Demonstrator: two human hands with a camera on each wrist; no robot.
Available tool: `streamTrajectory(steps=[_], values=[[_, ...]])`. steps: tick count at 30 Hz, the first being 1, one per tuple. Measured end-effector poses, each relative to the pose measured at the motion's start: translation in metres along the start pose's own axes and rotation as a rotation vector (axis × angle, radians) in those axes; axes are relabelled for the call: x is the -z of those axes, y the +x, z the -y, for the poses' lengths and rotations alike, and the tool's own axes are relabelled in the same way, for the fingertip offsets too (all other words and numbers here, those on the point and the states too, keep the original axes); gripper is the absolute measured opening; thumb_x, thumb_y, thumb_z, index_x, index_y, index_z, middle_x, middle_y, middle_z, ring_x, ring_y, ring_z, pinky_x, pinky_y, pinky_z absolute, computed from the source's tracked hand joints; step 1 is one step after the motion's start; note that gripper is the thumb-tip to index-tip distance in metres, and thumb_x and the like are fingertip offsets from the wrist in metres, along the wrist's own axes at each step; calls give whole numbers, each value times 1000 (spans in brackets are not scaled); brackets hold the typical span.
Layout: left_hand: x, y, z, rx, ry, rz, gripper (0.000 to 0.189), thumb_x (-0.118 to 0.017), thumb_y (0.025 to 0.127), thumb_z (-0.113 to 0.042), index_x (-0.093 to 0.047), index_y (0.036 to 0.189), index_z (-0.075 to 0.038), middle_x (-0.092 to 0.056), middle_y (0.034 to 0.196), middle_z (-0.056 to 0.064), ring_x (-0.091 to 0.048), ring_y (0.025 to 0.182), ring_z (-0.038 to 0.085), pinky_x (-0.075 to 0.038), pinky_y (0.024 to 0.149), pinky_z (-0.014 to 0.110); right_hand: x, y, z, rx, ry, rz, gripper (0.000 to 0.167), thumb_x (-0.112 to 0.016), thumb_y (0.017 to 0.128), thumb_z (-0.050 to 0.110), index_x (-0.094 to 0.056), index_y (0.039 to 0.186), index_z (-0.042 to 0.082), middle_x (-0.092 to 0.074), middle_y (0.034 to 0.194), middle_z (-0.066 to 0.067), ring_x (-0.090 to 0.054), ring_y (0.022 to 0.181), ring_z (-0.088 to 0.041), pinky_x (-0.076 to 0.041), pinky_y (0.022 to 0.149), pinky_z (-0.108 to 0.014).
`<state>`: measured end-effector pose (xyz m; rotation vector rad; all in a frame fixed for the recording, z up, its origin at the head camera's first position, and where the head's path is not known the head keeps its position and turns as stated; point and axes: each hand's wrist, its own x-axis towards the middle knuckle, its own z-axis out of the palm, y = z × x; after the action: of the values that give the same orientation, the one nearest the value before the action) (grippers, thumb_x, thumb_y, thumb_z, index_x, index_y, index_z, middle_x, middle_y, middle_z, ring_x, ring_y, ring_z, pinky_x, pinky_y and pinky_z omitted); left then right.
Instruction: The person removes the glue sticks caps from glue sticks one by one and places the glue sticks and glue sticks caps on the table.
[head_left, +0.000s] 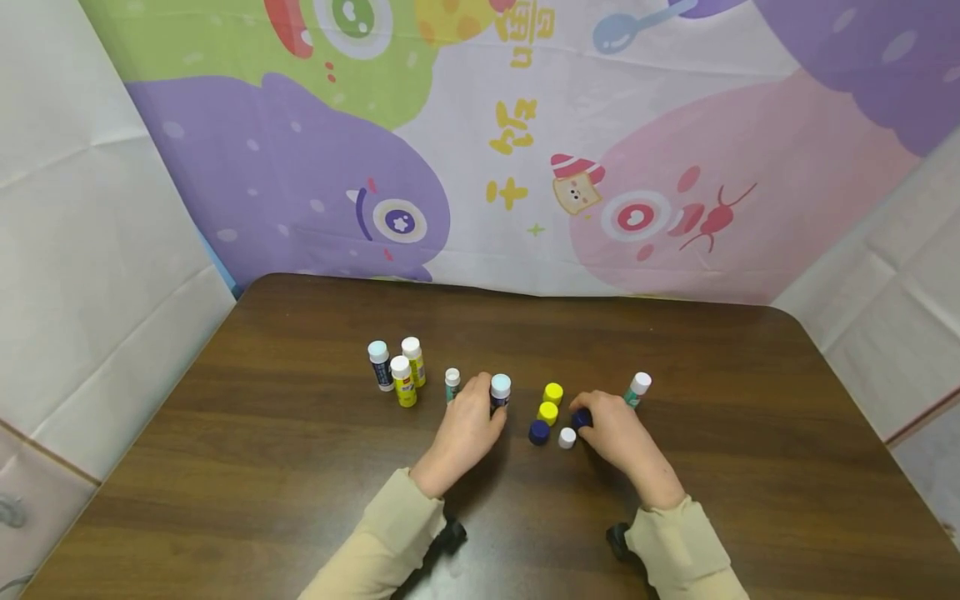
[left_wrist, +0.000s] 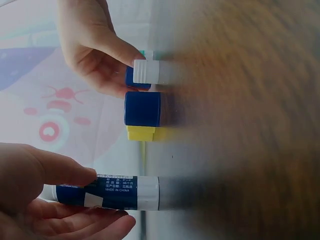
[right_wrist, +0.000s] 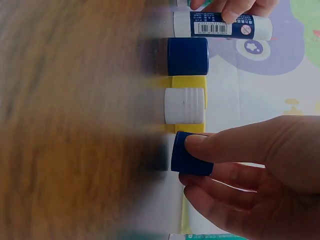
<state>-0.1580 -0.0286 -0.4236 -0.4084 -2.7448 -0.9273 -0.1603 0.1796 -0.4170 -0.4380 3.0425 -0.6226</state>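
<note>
My left hand (head_left: 463,427) grips an upright navy glue stick (head_left: 501,390) with pale ends, thumb on one side and fingers on the other. Printed text on its label (left_wrist: 117,185) shows in the left wrist view. Between thumb and fingertips, my right hand (head_left: 621,435) pinches a loose navy cap (right_wrist: 191,155), which is slightly tilted close to the table. Beside that hand sit a white cap (head_left: 567,437), a second navy cap (head_left: 538,432) and two yellow caps (head_left: 552,393). Just left of the left hand stands a small green-and-white glue stick (head_left: 452,381), partly hidden by the fingers.
Farther left, a navy glue stick (head_left: 380,367) and two yellow glue sticks (head_left: 405,385) stand grouped together. Another green-and-white glue stick (head_left: 638,387) is just beyond the right hand. The brown wooden table (head_left: 225,467) meets a cartoon-printed cloth (head_left: 480,250) at its far edge.
</note>
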Motion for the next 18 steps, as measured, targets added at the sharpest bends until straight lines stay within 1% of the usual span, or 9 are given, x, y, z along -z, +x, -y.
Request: streamTrajectory(steps=[4,9,13,18], values=[[0,0,-1,-13,-9,-10,29,-64,80,-9,-52,104,1,-59,94,14,-62,84,27,-51,70,40,-1,1,0,1,-6,5,22,-69,74,-2,-65,95,1,-64,94,-16,-61,91,-30,-48,82,-43],[0,1,-1,-34,-14,-17,30,-65,80,-11,-53,106,0,-59,97,13,-62,88,26,-51,72,39,0,1,0,-15,-7,40,24,-69,74,0,-65,97,0,-64,96,-16,-61,92,-29,-48,83,-43],[0,1,0,-30,-21,-15,30,-65,81,-11,-53,106,0,-59,97,13,-61,88,25,-51,74,39,0,1,0,-26,-8,56,25,-69,74,0,-64,99,0,-64,98,-16,-61,93,-28,-48,83,-43],[0,2,0,-22,-34,-24,30,-64,81,-9,-53,108,0,-61,99,13,-62,89,25,-51,73,39,0,0,2,-21,-22,44,27,-68,74,-2,-64,100,-1,-63,97,-16,-61,91,-28,-48,81,-42]])
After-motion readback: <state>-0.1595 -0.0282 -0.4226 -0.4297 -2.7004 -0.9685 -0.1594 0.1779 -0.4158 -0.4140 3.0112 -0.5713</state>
